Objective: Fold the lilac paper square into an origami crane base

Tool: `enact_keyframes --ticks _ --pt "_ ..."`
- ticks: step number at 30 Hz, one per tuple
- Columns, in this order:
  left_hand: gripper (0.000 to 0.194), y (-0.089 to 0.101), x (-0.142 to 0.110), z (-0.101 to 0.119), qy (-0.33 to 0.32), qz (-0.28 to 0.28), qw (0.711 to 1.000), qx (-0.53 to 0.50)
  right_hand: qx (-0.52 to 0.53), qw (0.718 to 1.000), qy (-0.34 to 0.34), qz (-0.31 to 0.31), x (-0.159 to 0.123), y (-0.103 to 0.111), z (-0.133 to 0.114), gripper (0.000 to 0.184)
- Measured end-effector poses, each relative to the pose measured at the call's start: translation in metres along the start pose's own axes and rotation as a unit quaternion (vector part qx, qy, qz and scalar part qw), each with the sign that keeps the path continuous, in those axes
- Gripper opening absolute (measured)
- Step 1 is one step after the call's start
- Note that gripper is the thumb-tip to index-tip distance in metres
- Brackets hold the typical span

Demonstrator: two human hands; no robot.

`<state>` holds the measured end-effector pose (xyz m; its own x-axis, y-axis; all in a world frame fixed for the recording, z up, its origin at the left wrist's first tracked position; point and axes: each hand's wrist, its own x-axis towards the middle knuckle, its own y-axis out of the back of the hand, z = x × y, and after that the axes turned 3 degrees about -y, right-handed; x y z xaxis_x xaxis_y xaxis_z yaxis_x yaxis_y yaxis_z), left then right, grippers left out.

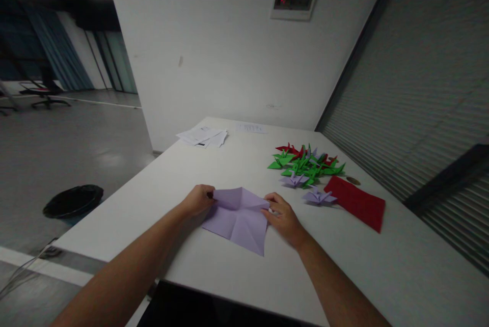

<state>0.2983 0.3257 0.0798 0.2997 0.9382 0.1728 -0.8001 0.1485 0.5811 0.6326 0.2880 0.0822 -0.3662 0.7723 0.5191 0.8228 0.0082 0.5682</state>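
Note:
A creased sheet of lilac origami paper [240, 220] is spread between my two hands, just over the white table. Fold lines cross at its middle, and its surface bends up and down along them. My left hand [200, 199] pinches the far left corner, its fingertips partly hidden. At the right edge, my right hand [282, 217] grips the paper between thumb and fingers. The nearest finished piece is a lilac paper crane [319, 196], to the right of my right hand. Another lilac crane [294, 179] sits a little farther back.
A pile of green paper cranes [305, 166] mixed with red ones [292, 151] stands at the right. Red paper [357, 202] and a small round object [353, 181] lie beside it. Printed sheets [202, 136] rest at the back left. A black-lined bin [72, 202] stands on the floor.

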Motion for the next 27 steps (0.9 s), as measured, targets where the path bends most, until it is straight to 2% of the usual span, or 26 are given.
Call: enact_keyframes --ticks 3,6,12,19,24,27 --pt "0.014 0.000 0.000 0.000 -0.005 0.001 1.000 0.008 0.002 0.998 0.058 -0.010 0.000 0.001 -0.007 0.016" --pt "0.018 0.000 0.000 0.001 -0.007 0.004 1.000 0.007 -0.011 0.991 0.128 -0.023 -0.001 0.000 -0.012 0.031" --pt "0.026 0.002 -0.002 0.001 -0.018 -0.004 1.000 -0.010 -0.031 0.978 0.199 -0.054 -0.004 0.002 -0.018 0.055" --pt "0.033 0.002 -0.002 0.001 -0.019 -0.015 1.000 0.021 -0.062 0.979 0.187 -0.049 -0.009 -0.005 -0.028 0.067" --pt "0.037 0.001 -0.001 0.001 -0.012 -0.014 0.999 0.034 -0.021 0.987 0.139 -0.074 -0.012 -0.008 -0.032 0.070" --pt "0.035 0.001 -0.001 -0.001 -0.009 -0.010 0.999 0.033 -0.019 0.983 0.149 -0.106 -0.011 -0.010 -0.035 0.067"
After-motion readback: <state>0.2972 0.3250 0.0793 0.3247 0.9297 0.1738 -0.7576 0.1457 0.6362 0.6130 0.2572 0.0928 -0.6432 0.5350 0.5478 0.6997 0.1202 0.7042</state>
